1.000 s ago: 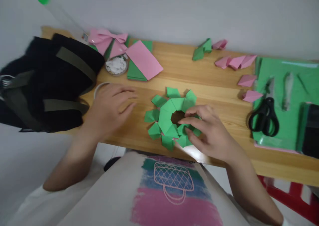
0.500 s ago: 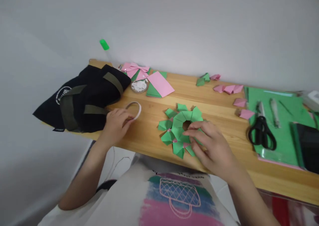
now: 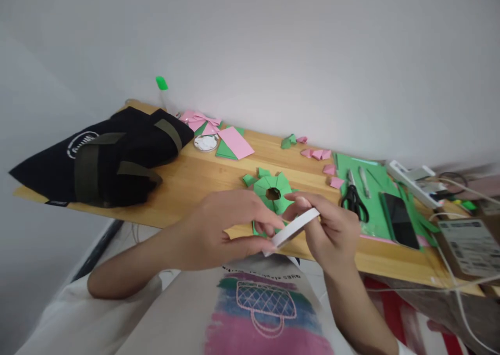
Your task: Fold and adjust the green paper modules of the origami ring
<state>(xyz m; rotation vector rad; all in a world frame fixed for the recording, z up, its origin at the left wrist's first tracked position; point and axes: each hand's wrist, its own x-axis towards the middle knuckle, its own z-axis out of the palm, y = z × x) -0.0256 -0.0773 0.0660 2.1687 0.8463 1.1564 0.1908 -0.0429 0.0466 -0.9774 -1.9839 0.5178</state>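
A white tape ring [image 3: 296, 227] is held between both hands above the table's front edge, seen nearly edge-on. My left hand [image 3: 234, 230] pinches its lower left end between thumb and fingers. At its upper right end, my right hand [image 3: 330, 224] grips it with the fingers curled. Behind the hands, a green folded-paper ring [image 3: 287, 184] with pointed tabs lies on the wooden table [image 3: 195, 178]; its lower part is hidden by the hands and the tape.
Black bag [image 3: 136, 151] at left; dish of white bits [image 3: 205, 143] and pink sheet [image 3: 236, 142] at the back. Small pink pieces [image 3: 321, 154] lie behind the ring. To the right are scissors [image 3: 353, 198], a phone [image 3: 399, 219], a power strip [image 3: 414, 183] and a cardboard box [image 3: 472, 245].
My left hand has lifted the tape ring from beside the bag and brought it right. My right hand has left the paper ring and taken hold of the tape. The view has turned right.
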